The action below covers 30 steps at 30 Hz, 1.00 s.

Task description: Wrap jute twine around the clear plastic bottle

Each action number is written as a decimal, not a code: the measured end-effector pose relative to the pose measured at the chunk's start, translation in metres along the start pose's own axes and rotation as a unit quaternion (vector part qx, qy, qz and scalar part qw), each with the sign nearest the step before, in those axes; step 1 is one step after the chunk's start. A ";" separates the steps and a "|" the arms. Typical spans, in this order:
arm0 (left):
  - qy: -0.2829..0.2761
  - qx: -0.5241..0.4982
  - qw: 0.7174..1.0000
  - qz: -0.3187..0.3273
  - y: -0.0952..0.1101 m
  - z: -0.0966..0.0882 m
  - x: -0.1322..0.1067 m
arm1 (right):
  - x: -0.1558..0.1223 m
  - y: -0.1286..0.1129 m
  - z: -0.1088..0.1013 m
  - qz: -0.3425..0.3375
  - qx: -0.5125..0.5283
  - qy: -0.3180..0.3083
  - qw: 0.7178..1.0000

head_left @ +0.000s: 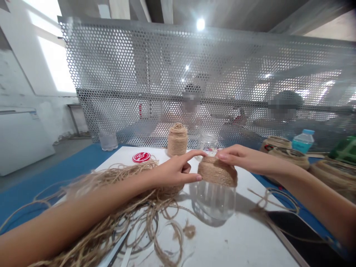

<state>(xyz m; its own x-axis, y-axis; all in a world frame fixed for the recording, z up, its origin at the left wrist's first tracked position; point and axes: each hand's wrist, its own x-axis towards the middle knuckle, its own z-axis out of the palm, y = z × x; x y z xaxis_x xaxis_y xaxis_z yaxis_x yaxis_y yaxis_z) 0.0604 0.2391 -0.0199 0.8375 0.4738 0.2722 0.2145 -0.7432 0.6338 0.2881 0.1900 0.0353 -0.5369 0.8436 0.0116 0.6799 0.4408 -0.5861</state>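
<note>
1 L hand (172,171), 1 R hand (247,157), 1 part-wrapped jar (217,189), 1 fully wrapped jar (177,140), 1 bare glass jar (207,144), 1 red lid (141,157).

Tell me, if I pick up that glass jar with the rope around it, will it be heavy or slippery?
The glass jar will probably feel fairly heavy for its size, because its clear walls look like solid glass. The bare glass looks smooth, so it may be slippery, while the twine wrap should grip better. Its round shape suggests it could roll if tipped over on the white table.

**No legible text anywhere**
The red jar lid (141,157) carries a white logo, too small to read.
</note>
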 end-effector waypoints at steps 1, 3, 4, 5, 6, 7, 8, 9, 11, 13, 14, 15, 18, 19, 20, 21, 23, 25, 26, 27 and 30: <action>0.007 -0.008 1.000 -0.005 0.003 0.002 0.000 | 0.000 -0.004 0.004 0.007 -0.027 0.036 0.999; 0.023 -0.020 0.999 -0.017 0.009 0.008 0.000 | 0.000 -0.013 0.012 0.014 -0.070 0.092 0.993; 0.030 -0.023 0.999 -0.022 0.012 0.010 0.000 | 0.000 -0.016 0.015 0.014 -0.081 0.107 0.991; 0.034 -0.024 0.999 -0.026 0.014 0.012 -0.001 | -0.001 -0.018 0.018 0.012 -0.087 0.112 0.990; 0.034 -0.027 0.999 -0.028 0.016 0.013 -0.001 | -0.001 -0.020 0.019 0.010 -0.085 0.109 0.990; 0.027 -0.031 0.999 -0.027 0.016 0.013 -0.001 | -0.001 -0.020 0.020 0.011 -0.078 0.103 0.992; 0.017 -0.035 0.999 -0.023 0.015 0.013 -0.001 | 0.000 -0.020 0.020 0.012 -0.064 0.094 0.993; 0.006 -0.038 0.999 -0.017 0.014 0.012 -0.002 | 0.000 -0.018 0.019 0.014 -0.044 0.085 0.995; -0.013 -0.034 0.999 0.000 0.008 0.009 -0.002 | 0.002 -0.012 0.017 0.013 0.000 0.075 0.997; -0.020 -0.019 1.000 0.011 0.001 0.005 -0.001 | 0.004 -0.004 0.014 0.004 0.033 0.075 0.997; -0.020 -0.011 1.000 0.014 -0.002 0.004 -0.001 | 0.005 0.000 0.013 -0.002 0.045 0.075 0.996; -0.020 -0.006 1.000 0.015 -0.004 0.003 -0.001 | 0.006 0.003 0.012 -0.006 0.055 0.075 0.996; -0.014 -0.008 1.000 0.015 -0.005 0.000 0.000 | 0.007 0.008 0.009 -0.017 0.093 0.077 0.993; -0.011 -0.013 1.000 0.014 -0.004 -0.001 0.000 | 0.007 0.008 0.009 -0.018 0.105 0.076 0.991; -0.009 -0.021 1.000 0.013 -0.003 -0.002 0.000 | 0.007 0.009 0.009 -0.021 0.117 0.077 0.990; -0.008 -0.030 0.999 0.010 -0.001 -0.002 0.000 | 0.007 0.009 0.008 -0.023 0.126 0.077 0.989; -0.009 -0.049 0.999 0.002 0.000 -0.004 0.000 | 0.008 0.012 0.009 -0.027 0.140 0.080 0.987; -0.012 -0.065 0.998 -0.010 -0.001 -0.006 0.000 | 0.010 0.017 0.011 -0.033 0.150 0.084 0.985; -0.017 -0.071 0.997 -0.014 -0.002 -0.006 0.000 | 0.011 0.020 0.011 -0.036 0.153 0.084 0.984; -0.023 -0.075 0.997 -0.018 -0.004 -0.007 0.000 | 0.013 0.023 0.012 -0.039 0.156 0.083 0.983; -0.037 -0.084 0.996 -0.019 -0.007 -0.008 0.001 | 0.015 0.031 0.012 -0.049 0.158 0.073 0.984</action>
<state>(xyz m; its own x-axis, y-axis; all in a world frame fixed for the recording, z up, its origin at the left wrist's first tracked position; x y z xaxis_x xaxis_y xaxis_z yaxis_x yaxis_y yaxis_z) 0.0553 0.2486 -0.0188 0.8671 0.4582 0.1955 0.1641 -0.6333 0.7564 0.2948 0.2129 0.0076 -0.4994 0.8469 0.1827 0.4266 0.4239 -0.7990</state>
